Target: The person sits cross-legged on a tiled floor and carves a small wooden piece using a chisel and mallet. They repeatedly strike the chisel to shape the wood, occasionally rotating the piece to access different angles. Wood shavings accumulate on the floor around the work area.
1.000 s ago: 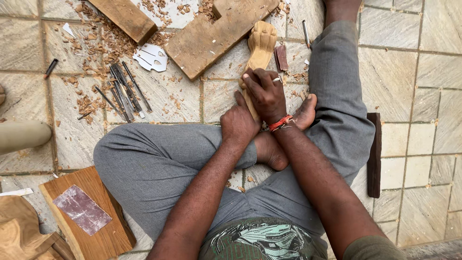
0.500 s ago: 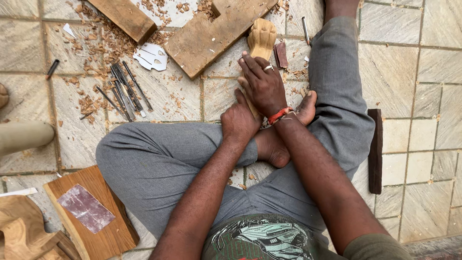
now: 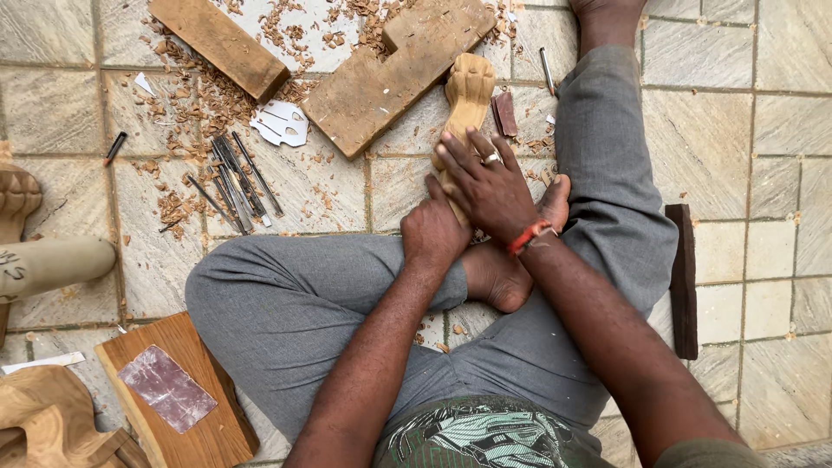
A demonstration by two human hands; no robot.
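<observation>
Chisels (image 3: 236, 180), wood shavings (image 3: 195, 95), notched plank (image 3: 394, 69)

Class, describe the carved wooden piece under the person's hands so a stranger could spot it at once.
Start at the big notched plank on the tiled floor. Just to its right lies the pale carved wooden leg, pinned by the right hand and left hand. Alone there, it ends in a paw-like knob.
</observation>
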